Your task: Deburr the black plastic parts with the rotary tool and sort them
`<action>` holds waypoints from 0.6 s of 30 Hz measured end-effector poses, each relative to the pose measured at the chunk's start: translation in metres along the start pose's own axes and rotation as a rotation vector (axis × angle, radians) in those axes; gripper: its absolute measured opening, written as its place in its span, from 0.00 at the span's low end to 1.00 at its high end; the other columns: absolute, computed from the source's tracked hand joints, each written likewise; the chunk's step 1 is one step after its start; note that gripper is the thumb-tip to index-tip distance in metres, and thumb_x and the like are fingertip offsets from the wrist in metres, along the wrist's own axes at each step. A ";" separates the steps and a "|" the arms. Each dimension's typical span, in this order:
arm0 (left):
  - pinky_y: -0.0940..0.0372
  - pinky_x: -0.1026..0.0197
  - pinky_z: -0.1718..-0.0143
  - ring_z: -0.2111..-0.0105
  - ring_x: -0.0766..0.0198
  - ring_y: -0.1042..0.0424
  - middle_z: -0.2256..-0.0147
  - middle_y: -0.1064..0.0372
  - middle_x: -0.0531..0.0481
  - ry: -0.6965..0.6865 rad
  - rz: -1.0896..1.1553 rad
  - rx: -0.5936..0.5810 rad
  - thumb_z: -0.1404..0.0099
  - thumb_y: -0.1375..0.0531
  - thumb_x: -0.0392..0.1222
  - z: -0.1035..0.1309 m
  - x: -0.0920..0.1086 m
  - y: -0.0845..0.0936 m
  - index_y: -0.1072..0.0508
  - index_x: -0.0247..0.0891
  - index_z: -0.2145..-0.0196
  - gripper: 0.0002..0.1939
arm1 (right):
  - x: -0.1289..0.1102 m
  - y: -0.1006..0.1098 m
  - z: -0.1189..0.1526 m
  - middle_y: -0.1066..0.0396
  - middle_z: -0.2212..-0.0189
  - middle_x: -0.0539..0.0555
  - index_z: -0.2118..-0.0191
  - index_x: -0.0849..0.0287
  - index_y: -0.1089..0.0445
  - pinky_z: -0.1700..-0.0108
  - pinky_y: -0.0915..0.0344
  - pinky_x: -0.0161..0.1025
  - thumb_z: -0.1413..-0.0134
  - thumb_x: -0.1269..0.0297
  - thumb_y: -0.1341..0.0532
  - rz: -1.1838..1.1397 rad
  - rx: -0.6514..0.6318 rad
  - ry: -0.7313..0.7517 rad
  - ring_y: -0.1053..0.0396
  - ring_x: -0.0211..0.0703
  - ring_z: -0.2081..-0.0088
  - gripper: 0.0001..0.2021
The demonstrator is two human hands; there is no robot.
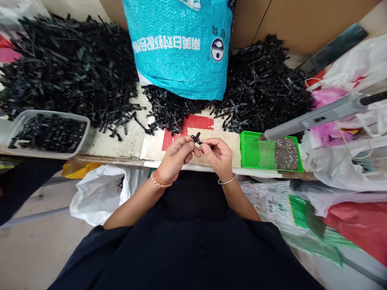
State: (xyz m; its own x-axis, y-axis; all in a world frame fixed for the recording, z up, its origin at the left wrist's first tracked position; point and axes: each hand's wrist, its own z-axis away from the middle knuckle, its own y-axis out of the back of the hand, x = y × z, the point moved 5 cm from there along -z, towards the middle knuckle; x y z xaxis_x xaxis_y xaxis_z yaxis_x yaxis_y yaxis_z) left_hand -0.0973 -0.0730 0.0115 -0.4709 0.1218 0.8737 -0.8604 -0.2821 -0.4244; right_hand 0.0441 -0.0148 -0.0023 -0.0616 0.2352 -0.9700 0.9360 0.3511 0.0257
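Observation:
Over the front edge of the bench, my left hand [177,158] and my right hand [218,156] meet fingertip to fingertip. Both are closed on small black strip-shaped pieces [196,138] with rounded ends, which cross each other in an X. Fingers cover part of these, so how they are joined cannot be seen. Beneath my hands lies a tan textured mat [236,141] beside a red printed sheet [198,122]. Just right of my right hand sits a green perforated tray [250,155] with many small metal screws [286,154] heaped at its right end.
A grey powered screwdriver [314,114] slants in from the right, its tip over the tray. Heaps of black pieces [69,72] [263,84] flank a blue printed bag [181,52]. A clear plastic box [87,135] of black pieces stands left; a white sack [96,193] hangs below.

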 end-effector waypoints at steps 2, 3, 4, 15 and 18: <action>0.54 0.66 0.79 0.82 0.74 0.47 0.74 0.24 0.51 0.003 -0.004 -0.013 0.38 0.30 0.48 0.000 0.001 0.000 0.29 0.38 0.63 0.15 | 0.002 -0.001 0.000 0.18 0.62 0.52 0.56 0.54 0.21 0.58 0.23 0.40 0.35 0.49 0.32 -0.012 -0.013 -0.022 0.20 0.39 0.63 0.14; 0.54 0.66 0.79 0.82 0.74 0.48 0.74 0.24 0.51 0.004 -0.005 -0.017 0.37 0.30 0.48 0.000 0.001 0.000 0.29 0.38 0.63 0.15 | 0.003 -0.001 0.000 0.19 0.63 0.52 0.56 0.54 0.21 0.58 0.23 0.40 0.35 0.49 0.31 -0.016 -0.011 -0.024 0.21 0.39 0.64 0.13; 0.55 0.66 0.79 0.82 0.75 0.48 0.75 0.24 0.52 0.003 -0.006 -0.019 0.37 0.30 0.48 0.001 0.001 0.000 0.29 0.38 0.63 0.15 | 0.004 -0.001 0.000 0.19 0.63 0.52 0.56 0.54 0.21 0.58 0.23 0.40 0.35 0.50 0.31 -0.020 -0.011 -0.025 0.21 0.39 0.64 0.13; 0.54 0.66 0.79 0.82 0.74 0.47 0.74 0.24 0.51 0.016 -0.046 -0.032 0.38 0.30 0.47 0.000 0.002 0.001 0.30 0.38 0.67 0.14 | 0.010 -0.001 0.001 0.18 0.62 0.52 0.55 0.53 0.20 0.57 0.26 0.41 0.32 0.51 0.33 0.073 -0.034 -0.025 0.22 0.39 0.62 0.11; 0.53 0.66 0.79 0.81 0.73 0.46 0.74 0.24 0.50 0.011 -0.056 -0.013 0.38 0.30 0.50 0.000 0.001 0.003 0.29 0.37 0.67 0.16 | 0.008 0.000 0.001 0.18 0.61 0.52 0.55 0.53 0.21 0.58 0.26 0.40 0.32 0.53 0.33 0.129 -0.038 0.004 0.21 0.40 0.62 0.10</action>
State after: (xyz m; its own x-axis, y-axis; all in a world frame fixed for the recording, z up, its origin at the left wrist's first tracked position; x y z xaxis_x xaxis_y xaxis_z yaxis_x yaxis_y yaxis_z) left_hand -0.1000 -0.0733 0.0110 -0.4239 0.1478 0.8935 -0.8879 -0.2624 -0.3779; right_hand 0.0436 -0.0141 -0.0104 0.0572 0.2844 -0.9570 0.9223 0.3520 0.1597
